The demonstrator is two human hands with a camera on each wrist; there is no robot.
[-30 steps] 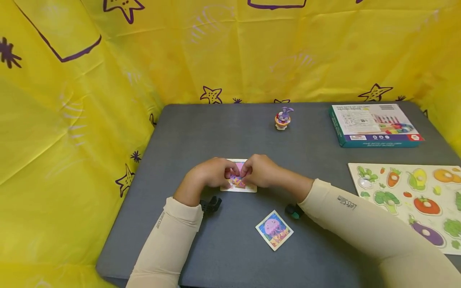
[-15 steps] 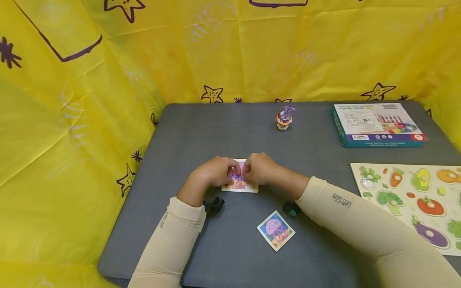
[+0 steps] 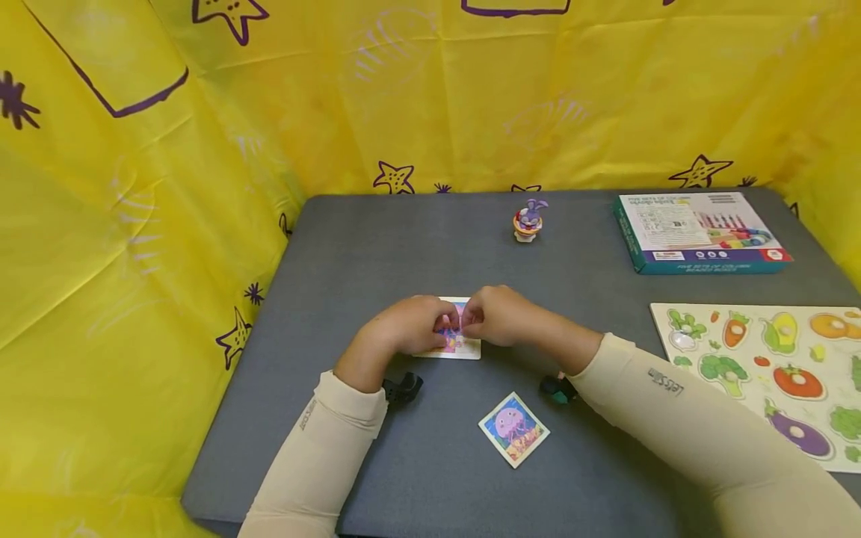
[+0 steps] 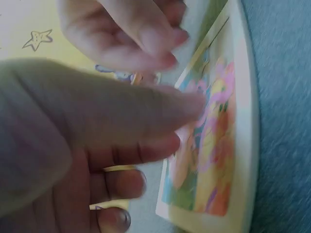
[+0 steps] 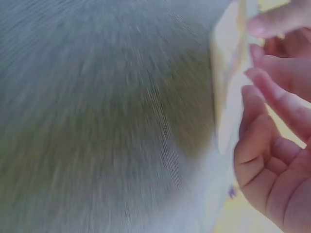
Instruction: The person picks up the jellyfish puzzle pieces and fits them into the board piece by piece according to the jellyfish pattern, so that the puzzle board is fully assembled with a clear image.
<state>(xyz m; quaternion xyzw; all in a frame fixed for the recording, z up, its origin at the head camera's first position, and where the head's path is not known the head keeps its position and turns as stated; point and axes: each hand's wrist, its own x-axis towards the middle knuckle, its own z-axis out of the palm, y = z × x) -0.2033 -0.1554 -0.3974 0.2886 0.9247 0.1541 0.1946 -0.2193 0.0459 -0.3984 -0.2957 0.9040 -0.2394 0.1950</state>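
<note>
A small wooden jigsaw puzzle (image 3: 469, 354) with a pink jellyfish picture lies flat on the grey table, partly covered by both hands. My left hand (image 3: 413, 323) is over its left side; in the left wrist view the thumb (image 4: 180, 104) reaches straight to the picture, with the other fingers loosely bent. My right hand (image 3: 501, 315) is at the puzzle's right side, its fingers near the left fingertips, and no piece shows between them. Bare wood shows at one end of the puzzle's frame (image 4: 250, 126). Nearer the front lies a square jellyfish picture card (image 3: 514, 430), turned diagonally.
A small purple rabbit figure (image 3: 528, 220) stands toward the back. At the back right lies a teal-edged boxed game (image 3: 699, 232), with a vegetable peg puzzle board (image 3: 753, 351) in front of it. A yellow patterned cloth (image 3: 417, 97) hangs behind the table.
My left hand has shifted slightly right over the puzzle. The right hand has moved a little right, and the puzzle's lower right part now looks paler. The picture card stays in place.
</note>
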